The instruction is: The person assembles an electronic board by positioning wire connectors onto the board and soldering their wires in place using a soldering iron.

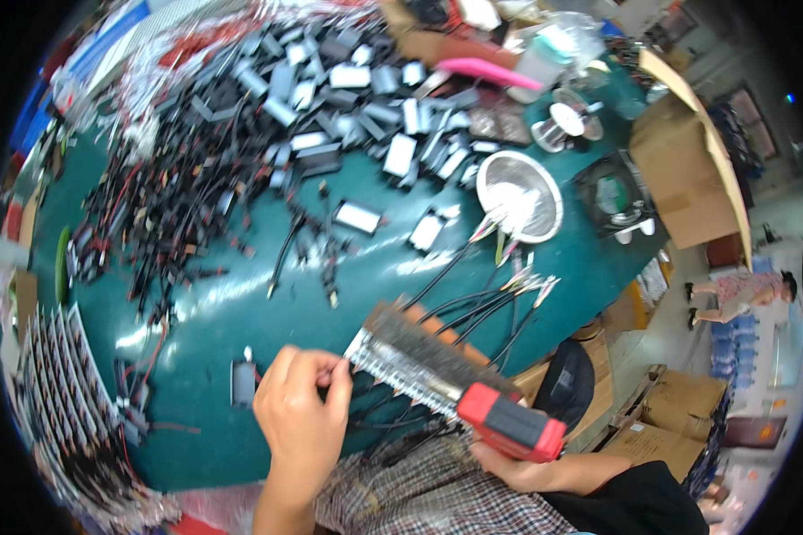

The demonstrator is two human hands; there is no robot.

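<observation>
My left hand is closed in a pinch at the left end of a silvery metal strip; whatever its fingertips hold is too small to make out. Small clips or terminals line the strip, which lies along a dark, worn block with a brown edge. Over the strip's right end sits a boxy red and black tool. My right hand grips this tool from below, its fingers partly hidden. Several black cables run out beyond the block, their stripped, coloured wire ends fanned near a metal strainer.
On the green table lie a heap of grey metal casings and a tangle of black cables. Curved rows of strips stand at the left. Wire spools, a black fan and a cardboard box are at the right. Another person is beyond.
</observation>
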